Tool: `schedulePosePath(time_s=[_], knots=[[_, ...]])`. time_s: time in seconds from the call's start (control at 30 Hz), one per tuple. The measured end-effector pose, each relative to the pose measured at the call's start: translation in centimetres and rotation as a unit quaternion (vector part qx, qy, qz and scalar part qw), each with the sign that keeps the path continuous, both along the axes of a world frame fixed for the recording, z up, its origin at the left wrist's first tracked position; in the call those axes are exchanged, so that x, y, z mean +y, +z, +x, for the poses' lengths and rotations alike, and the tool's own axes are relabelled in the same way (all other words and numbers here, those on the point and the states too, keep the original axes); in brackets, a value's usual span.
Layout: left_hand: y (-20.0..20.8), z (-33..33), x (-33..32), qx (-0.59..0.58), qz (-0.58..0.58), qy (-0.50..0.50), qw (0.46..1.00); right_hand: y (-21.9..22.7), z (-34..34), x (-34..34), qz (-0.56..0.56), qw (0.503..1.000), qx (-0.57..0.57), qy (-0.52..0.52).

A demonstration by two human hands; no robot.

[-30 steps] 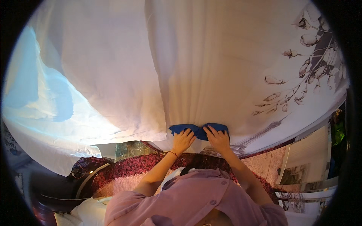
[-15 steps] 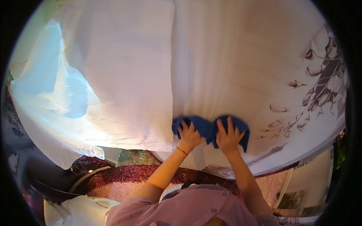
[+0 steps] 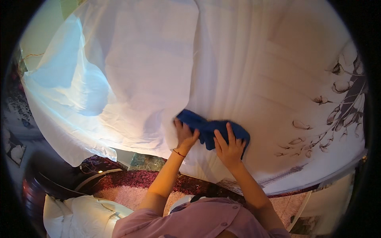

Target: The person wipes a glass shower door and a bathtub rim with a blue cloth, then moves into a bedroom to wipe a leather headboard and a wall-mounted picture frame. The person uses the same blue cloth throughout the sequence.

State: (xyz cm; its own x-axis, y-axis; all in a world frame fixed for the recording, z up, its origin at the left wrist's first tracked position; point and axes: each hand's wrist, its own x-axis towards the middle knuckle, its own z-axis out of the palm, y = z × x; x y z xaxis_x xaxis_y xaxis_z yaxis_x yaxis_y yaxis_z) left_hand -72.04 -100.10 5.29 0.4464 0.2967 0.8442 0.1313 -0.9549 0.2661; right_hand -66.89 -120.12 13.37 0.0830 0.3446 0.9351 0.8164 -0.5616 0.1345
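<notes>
A dark blue cloth piece (image 3: 204, 126) with two rounded lobes lies on the pale bed sheet (image 3: 258, 79), beside the edge of a white top sheet (image 3: 147, 71). At its left end, my left hand (image 3: 185, 137) grips the raised, angled lobe, its fingers at the rim and its thumb below. Flat on the right lobe rests my right hand (image 3: 231, 150), fingers spread. The cloth's exact kind I cannot make out.
Grey printed flowers (image 3: 337, 107) mark the sheet's right side. A white pillow-like bundle (image 3: 79, 216) sits at the lower left by a dark rounded piece of furniture (image 3: 51, 182). A red and pink rug (image 3: 135, 182) covers floor below the bed.
The blue cloth's left end has swung up and left and now slants. My left hand has moved left and my right hand slightly left and down. The top sheet's lower right edge has shifted.
</notes>
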Motion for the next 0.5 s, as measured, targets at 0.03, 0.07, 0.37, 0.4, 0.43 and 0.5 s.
schedulePosePath(time_s=[0.03,0.07,0.37,0.4,0.43,0.5], knots=[[1.6,-0.2,0.0,-0.023,0.005,0.012,1.0,1.5,0.0,0.9,0.028,0.999,-0.02,0.003],[2.0,0.0,-0.2,-0.025,0.018,0.03,0.999,1.4,0.0,1.0,-0.008,1.0,-0.022,-0.013],[-12.4,-2.9,-6.0,0.219,-0.057,-0.156,0.961,-13.0,0.1,-5.2,-0.255,0.959,0.104,0.062],[-13.3,-2.7,-5.9,0.206,-0.112,-0.184,0.954,-12.5,0.4,-5.0,-0.22,0.968,0.096,0.067],[-11.4,-1.9,-6.7,0.222,-0.084,-0.15,0.96,-11.9,0.6,-5.3,-0.188,0.976,0.092,0.063],[-4.5,-1.0,-8.9,0.255,-0.029,-0.083,0.963,-8.6,0.3,-6.2,-0.181,0.974,0.133,0.016]])
